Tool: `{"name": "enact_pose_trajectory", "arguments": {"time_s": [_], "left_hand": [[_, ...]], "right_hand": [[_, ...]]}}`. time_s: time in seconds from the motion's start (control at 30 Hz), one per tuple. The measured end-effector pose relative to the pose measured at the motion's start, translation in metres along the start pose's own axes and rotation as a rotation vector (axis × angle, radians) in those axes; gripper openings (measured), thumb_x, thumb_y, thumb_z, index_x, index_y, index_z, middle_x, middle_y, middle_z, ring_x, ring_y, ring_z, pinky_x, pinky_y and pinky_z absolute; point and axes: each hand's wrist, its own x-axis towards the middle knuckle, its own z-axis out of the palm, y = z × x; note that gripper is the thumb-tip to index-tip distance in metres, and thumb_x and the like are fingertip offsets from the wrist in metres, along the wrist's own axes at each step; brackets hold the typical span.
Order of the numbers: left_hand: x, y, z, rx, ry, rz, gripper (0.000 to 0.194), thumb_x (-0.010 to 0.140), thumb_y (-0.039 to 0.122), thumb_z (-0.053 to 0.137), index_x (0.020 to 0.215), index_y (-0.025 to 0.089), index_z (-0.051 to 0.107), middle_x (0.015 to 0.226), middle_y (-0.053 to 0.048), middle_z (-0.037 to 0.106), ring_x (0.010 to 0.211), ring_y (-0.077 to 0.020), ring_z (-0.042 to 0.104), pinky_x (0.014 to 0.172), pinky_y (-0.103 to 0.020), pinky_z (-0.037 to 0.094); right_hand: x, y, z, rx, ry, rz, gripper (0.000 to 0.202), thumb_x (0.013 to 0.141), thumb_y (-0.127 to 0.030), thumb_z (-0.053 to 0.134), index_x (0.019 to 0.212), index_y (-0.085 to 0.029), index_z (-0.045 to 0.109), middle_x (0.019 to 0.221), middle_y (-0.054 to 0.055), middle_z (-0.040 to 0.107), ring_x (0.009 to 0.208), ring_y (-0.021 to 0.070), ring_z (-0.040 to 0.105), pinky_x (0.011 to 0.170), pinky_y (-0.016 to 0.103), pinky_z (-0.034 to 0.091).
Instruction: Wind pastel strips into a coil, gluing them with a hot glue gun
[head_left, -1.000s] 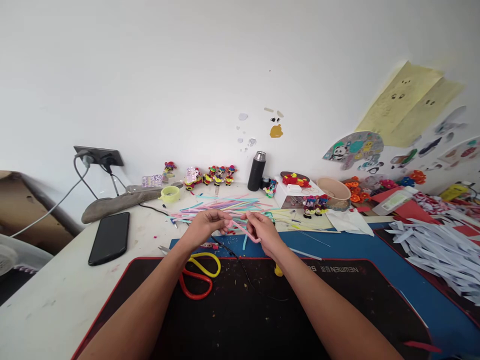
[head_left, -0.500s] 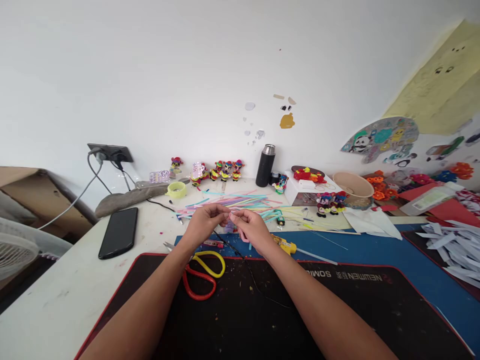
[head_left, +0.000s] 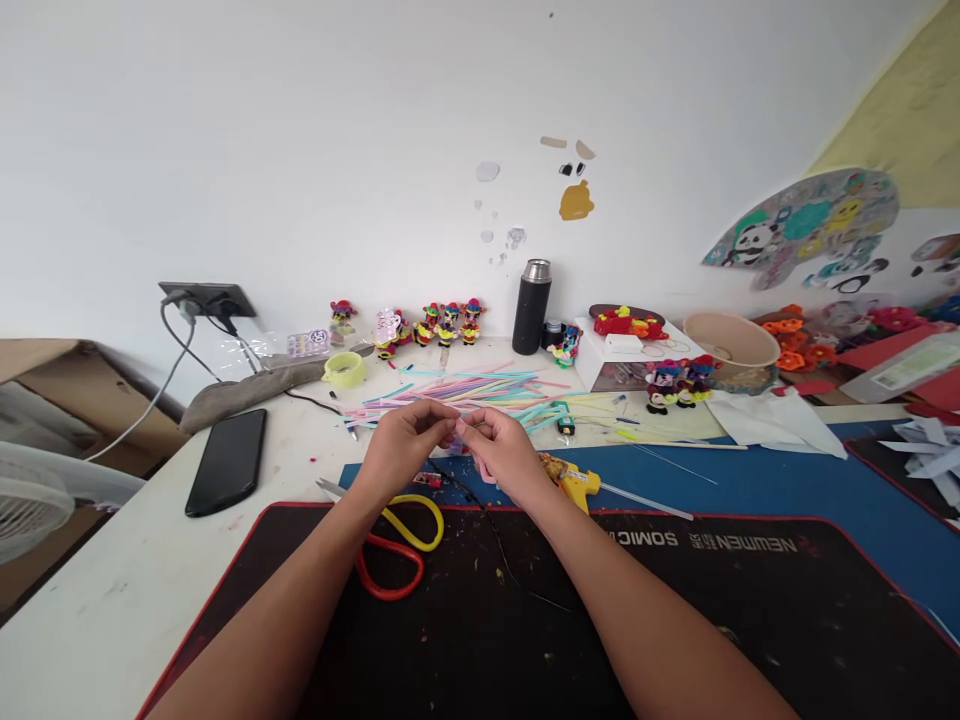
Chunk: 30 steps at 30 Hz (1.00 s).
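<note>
My left hand [head_left: 409, 445] and my right hand [head_left: 499, 447] meet at the fingertips above the blue mat's edge. Both are closed in a pinch on something too small and hidden to name. A bit of pink [head_left: 486, 472] shows under my right hand's fingers. Behind the hands lies a spread of pastel pipe cleaners [head_left: 480, 388]. Scissors with red and yellow handles [head_left: 390, 565] lie beside my left forearm. Just right of my right hand is a yellow glue gun [head_left: 579, 487]. A thin black cord [head_left: 501, 545] runs below the hands.
A black phone [head_left: 226, 462] and yellow-green tape roll [head_left: 345, 370] lie left. At the back stand small colourful figures [head_left: 448, 325] and a black flask [head_left: 532, 308]. A white box [head_left: 630, 355] and beige bowl [head_left: 731, 340] sit right. A black mat [head_left: 480, 650] lies in front.
The camera view has shifted, so the table items on the right appear further right. My hands stay together, their fingers still pinched, with only a slight change in pose.
</note>
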Motion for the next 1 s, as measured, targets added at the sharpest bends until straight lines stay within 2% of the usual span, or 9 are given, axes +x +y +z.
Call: {"name": "enact_pose_trajectory", "arguments": {"time_s": [0.17, 0.37, 0.53, 0.77, 1.0], "left_hand": [[-0.002, 0.010, 0.004, -0.124, -0.041, -0.043, 0.029, 0.077, 0.042, 0.079, 0.090, 0.017, 0.076, 0.072, -0.004, 0.074, 0.064, -0.0188, 0.069, 0.065, -0.032, 0.058], [-0.003, 0.017, 0.004, -0.217, -0.082, -0.137, 0.045, 0.074, 0.048, 0.085, 0.105, 0.017, 0.076, 0.088, -0.008, 0.078, 0.071, -0.0204, 0.070, 0.068, -0.034, 0.059], [-0.003, 0.018, 0.005, -0.153, -0.184, -0.155, 0.042, 0.073, 0.054, 0.085, 0.092, 0.017, 0.076, 0.084, -0.007, 0.077, 0.070, -0.0204, 0.069, 0.067, -0.033, 0.057], [-0.005, 0.017, 0.008, -0.155, -0.186, -0.191, 0.039, 0.072, 0.053, 0.085, 0.075, 0.017, 0.069, 0.063, -0.002, 0.069, 0.056, -0.0163, 0.063, 0.057, -0.028, 0.052], [-0.004, 0.013, 0.008, -0.338, -0.203, -0.299, 0.040, 0.067, 0.049, 0.088, 0.066, 0.016, 0.066, 0.058, -0.002, 0.065, 0.048, -0.0126, 0.057, 0.046, -0.024, 0.044]], "right_hand": [[-0.007, -0.008, -0.004, -0.047, -0.002, -0.010, 0.030, 0.089, -0.050, 0.070, 0.085, -0.022, 0.058, 0.049, -0.009, 0.052, 0.029, 0.0089, 0.040, 0.031, 0.022, 0.025], [-0.011, -0.014, -0.012, -0.073, 0.056, -0.039, 0.033, 0.092, -0.054, 0.068, 0.083, -0.023, 0.059, 0.047, -0.009, 0.050, 0.027, 0.0084, 0.037, 0.030, 0.022, 0.025], [-0.010, -0.013, -0.015, -0.065, 0.070, -0.052, 0.035, 0.090, -0.056, 0.070, 0.085, -0.023, 0.060, 0.047, -0.009, 0.048, 0.029, 0.0094, 0.037, 0.029, 0.023, 0.027], [-0.013, -0.018, -0.011, -0.042, 0.039, -0.027, 0.033, 0.087, -0.053, 0.072, 0.084, -0.023, 0.058, 0.049, -0.009, 0.049, 0.029, 0.0099, 0.041, 0.028, 0.022, 0.025], [-0.013, -0.017, -0.010, -0.027, -0.006, -0.023, 0.032, 0.086, -0.052, 0.072, 0.087, -0.023, 0.057, 0.048, -0.010, 0.048, 0.030, 0.0101, 0.041, 0.029, 0.021, 0.026]]}}
